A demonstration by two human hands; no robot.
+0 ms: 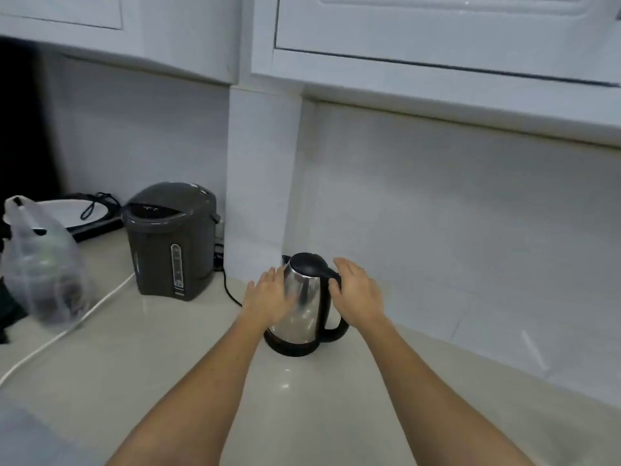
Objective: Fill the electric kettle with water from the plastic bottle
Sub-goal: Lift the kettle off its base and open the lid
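Kitchen corner. Pale, glossy desk (168, 358) with soft ceiling-light reflections. White tiled wall (453, 213) behind, with a projecting white pillar (262, 163) at the corner. White panelled upper cabinets (437, 25) overhead. Dark opening (20, 122) at far left. Even, cool, dim lighting.

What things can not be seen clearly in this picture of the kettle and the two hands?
Head view only:
- Inside of the kettle: its black lid is shut, so the water level is hidden.
- Plastic bottle: not in the frame.
- Left hand: motion blur hides whether it touches the steel body.
- Right hand: its fingertips go behind the handle, so the grip is unclear.
- Plastic bag: contents blurred.
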